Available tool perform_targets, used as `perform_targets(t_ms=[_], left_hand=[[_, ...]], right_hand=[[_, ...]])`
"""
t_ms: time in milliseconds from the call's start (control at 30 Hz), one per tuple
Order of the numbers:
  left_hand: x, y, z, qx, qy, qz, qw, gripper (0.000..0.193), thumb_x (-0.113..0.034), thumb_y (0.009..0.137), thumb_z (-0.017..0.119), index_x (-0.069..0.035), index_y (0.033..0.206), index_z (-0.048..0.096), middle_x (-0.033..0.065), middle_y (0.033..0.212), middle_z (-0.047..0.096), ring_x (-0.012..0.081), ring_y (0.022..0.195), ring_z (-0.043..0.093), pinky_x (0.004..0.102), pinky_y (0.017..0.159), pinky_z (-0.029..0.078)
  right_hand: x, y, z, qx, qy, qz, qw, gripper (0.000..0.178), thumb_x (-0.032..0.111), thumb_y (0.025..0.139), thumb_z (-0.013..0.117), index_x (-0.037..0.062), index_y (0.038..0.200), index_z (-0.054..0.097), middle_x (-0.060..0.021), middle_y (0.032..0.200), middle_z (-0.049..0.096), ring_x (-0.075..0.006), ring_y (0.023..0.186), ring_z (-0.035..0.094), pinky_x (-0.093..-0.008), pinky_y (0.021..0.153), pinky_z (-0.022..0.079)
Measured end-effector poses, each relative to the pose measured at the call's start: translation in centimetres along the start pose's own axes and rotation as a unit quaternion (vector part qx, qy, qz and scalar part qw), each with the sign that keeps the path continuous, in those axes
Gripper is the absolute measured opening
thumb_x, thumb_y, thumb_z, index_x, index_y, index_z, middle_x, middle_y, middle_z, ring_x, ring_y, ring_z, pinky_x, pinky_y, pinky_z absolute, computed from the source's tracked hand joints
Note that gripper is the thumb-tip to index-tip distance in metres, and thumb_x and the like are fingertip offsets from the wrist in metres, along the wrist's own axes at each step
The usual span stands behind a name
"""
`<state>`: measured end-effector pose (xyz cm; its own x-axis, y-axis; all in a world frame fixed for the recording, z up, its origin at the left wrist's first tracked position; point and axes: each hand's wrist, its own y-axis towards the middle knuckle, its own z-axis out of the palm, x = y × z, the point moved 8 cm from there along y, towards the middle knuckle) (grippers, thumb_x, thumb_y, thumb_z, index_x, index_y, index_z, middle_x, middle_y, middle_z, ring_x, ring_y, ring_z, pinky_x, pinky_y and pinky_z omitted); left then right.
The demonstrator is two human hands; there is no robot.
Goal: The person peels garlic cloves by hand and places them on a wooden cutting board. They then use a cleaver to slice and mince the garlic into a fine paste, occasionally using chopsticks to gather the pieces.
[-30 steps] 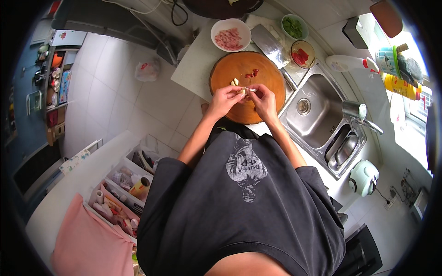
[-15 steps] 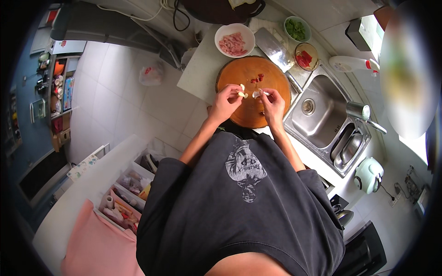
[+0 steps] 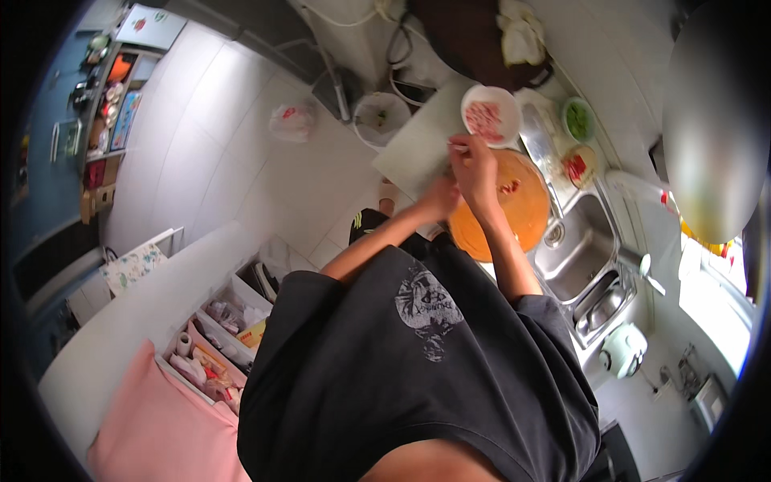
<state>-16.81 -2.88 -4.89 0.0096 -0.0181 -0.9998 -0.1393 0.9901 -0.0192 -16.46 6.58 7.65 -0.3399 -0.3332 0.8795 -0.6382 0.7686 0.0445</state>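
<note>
My right hand [image 3: 477,170] is over the left edge of the round wooden chopping board [image 3: 526,218], just below the white bowl [image 3: 515,128] of sliced raw meat [image 3: 484,119]. Its fingers are pinched on a small whitish piece of garlic peel [image 3: 458,148]. Lower and to the left, beside the board's edge, my left hand [image 3: 438,200] is smeared by motion; whether the garlic cloves are in it is hidden. Chopped red chilli [image 3: 509,187] lies on the board.
A lined waste bin [image 3: 381,119] stands on the floor beyond the counter corner [image 3: 405,161]. Right of the board lie a cleaver [image 3: 542,151], a bowl of chopped greens [image 3: 577,120], a glass bowl of red pieces [image 3: 579,166] and the steel sink [image 3: 580,241].
The view has swung left, bringing the waste bin into sight. Both hands have left the middle of the board for its left edge, the right hand now farther forward than the left.
</note>
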Motion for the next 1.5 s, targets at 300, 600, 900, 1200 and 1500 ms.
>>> perform_targets(t_ms=[300,600,900,1200,1500], left_hand=[[-5.4,-0.6,2.6,-0.014,0.036,0.141,0.989,0.043,-0.02,0.096,0.07,-0.002,0.135,0.062,0.0229,0.133,0.067,0.0423,0.129,0.06,0.0504,0.109,0.047],[-0.2,-3.2,3.6,0.048,-0.115,-0.085,0.989,0.033,-0.029,0.101,0.06,-0.003,0.118,0.07,0.0254,0.12,0.072,0.0397,0.114,0.07,0.0482,0.093,0.055],[-4.1,3.4,1.2,0.071,-0.107,-0.062,0.99,0.017,-0.005,0.1,0.066,-0.003,0.117,0.066,0.0095,0.1,0.078,0.0153,0.092,0.075,0.0312,0.077,0.058],[-7.0,3.1,6.8,0.095,0.098,-0.054,0.989,0.015,-0.007,0.099,0.071,-0.002,0.113,0.067,0.0088,0.094,0.071,0.0186,0.079,0.07,0.0318,0.073,0.057],[-9.6,1.7,17.2,0.176,0.357,0.12,0.91,0.027,-0.011,0.091,0.072,-0.001,0.116,0.067,0.0168,0.102,0.066,0.0385,0.101,0.066,0.0468,0.089,0.054]], right_hand=[[-14.3,13.3,28.8,0.374,-0.234,-0.03,0.897,0.017,0.006,0.086,0.073,0.0045,0.103,0.07,-0.0196,0.11,0.072,-0.0389,0.105,0.07,-0.0479,0.09,0.056],[-24.8,15.0,33.0,0.319,-0.27,0.05,0.907,0.03,0.008,0.088,0.072,0.0074,0.118,0.072,-0.0145,0.113,0.075,-0.0337,0.108,0.071,-0.0447,0.089,0.057],[-1.4,8.3,-3.1,0.039,0.126,0.063,0.989,0.026,0.013,0.106,0.063,0.002,0.13,0.066,-0.0073,0.104,0.076,-0.0128,0.096,0.072,-0.0284,0.084,0.057],[-13.7,-21.0,-17.0,-0.068,-0.122,0.302,0.943,0.035,0.017,0.09,0.079,0.0016,0.12,0.068,-0.017,0.104,0.068,-0.0306,0.094,0.071,-0.042,0.085,0.058],[-14.5,-22.6,-16.4,-0.085,0.1,0.245,0.961,0.029,0.002,0.088,0.074,-0.0032,0.115,0.066,-0.0191,0.107,0.065,-0.0375,0.099,0.068,-0.0434,0.089,0.057]])
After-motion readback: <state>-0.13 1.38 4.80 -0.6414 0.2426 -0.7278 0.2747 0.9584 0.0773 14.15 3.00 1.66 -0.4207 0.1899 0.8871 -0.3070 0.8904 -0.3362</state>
